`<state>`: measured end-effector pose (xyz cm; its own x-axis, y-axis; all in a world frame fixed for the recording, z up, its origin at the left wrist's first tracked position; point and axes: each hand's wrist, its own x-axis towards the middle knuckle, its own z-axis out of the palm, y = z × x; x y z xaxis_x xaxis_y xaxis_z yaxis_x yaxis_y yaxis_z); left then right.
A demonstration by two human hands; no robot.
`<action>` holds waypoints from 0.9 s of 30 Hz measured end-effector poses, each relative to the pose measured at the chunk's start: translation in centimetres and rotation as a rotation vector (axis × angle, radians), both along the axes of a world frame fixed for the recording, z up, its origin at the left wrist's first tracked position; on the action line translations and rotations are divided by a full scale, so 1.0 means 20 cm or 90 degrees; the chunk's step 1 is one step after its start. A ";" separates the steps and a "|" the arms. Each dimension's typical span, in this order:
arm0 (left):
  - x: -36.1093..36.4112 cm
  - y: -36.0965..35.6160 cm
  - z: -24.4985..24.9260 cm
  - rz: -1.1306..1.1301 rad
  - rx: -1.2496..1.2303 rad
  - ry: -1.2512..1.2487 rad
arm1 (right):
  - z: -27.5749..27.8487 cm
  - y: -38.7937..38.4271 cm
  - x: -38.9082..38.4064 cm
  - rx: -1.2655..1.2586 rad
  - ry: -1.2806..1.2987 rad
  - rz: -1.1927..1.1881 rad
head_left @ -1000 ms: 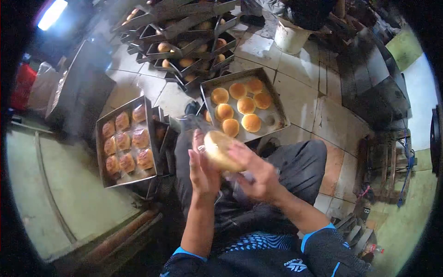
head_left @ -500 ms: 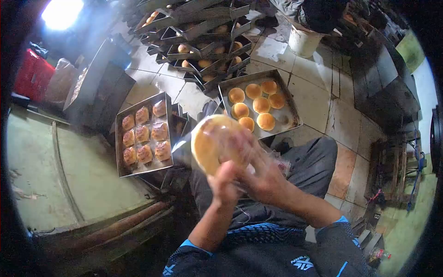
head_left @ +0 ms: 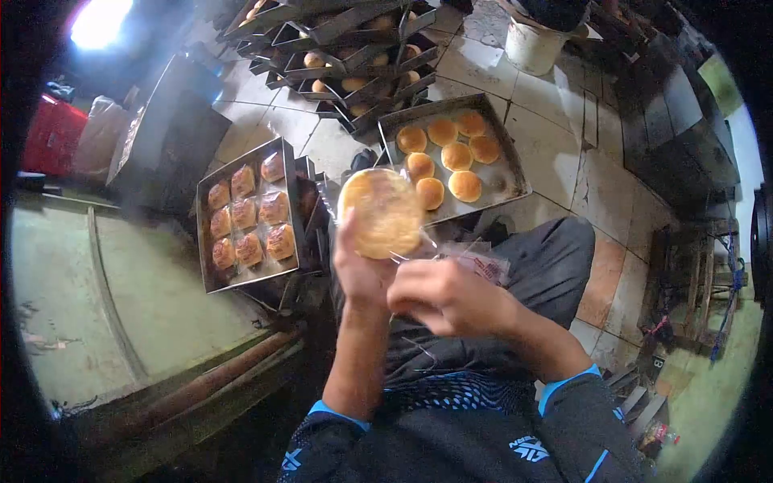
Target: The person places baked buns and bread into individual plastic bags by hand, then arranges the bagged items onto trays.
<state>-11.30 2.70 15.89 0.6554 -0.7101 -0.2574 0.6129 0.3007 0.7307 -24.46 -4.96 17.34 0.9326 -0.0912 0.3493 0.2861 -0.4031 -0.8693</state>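
Observation:
A round golden bun (head_left: pixel 382 216) in a clear wrapper is held upright in my left hand (head_left: pixel 360 270), in front of my lap. Just below and right of the bun, my right hand (head_left: pixel 451 296) pinches what looks like the wrapper's edge, slightly blurred. On my thigh lie clear plastic bags with red print (head_left: pixel 483 264). To the left, a metal tray (head_left: pixel 291 197) holds several wrapped buns (head_left: pixel 274 207). Behind the held bun, a second tray (head_left: pixel 518 173) carries several unwrapped golden buns (head_left: pixel 456 156).
Stacked metal trays (head_left: pixel 338 60) with buns stand at the top middle. A white bucket (head_left: pixel 531 48) is at the upper right, a red crate (head_left: pixel 53 135) at the far left. A green surface (head_left: pixel 161 298) lies at the left, tiled floor (head_left: pixel 543 133) ahead.
The bun has turned and now shows a different face. My right hand has come away from the bun's side and closed at the wrapper's edge; my left hand has moved up and left.

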 end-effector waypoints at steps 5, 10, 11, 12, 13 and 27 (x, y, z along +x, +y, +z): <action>0.11 0.10 0.00 -0.037 -0.212 0.165 | 0.19 -0.02 -0.10 0.173 0.047 0.099; 0.03 0.03 -0.04 -0.012 -0.046 -0.038 | -0.05 0.05 0.06 -0.027 0.041 -0.079; 0.04 0.03 -0.04 -0.002 -0.064 0.044 | -0.06 0.04 0.02 0.007 0.039 -0.024; 0.05 0.04 -0.01 0.011 -0.081 0.127 | 0.03 0.03 -0.03 0.042 0.037 0.033; 0.06 0.04 0.00 0.068 -0.048 0.182 | 0.10 0.00 -0.07 0.078 0.035 0.094; -0.27 0.17 -0.31 0.141 0.144 -0.151 | -0.16 -0.01 -0.01 0.159 -0.209 -0.438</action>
<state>-16.70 6.16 9.75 0.8468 -0.4871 -0.2137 0.3569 0.2225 0.9073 -24.68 -5.15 14.19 0.4917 -0.7204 0.4892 0.3006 -0.3869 -0.8718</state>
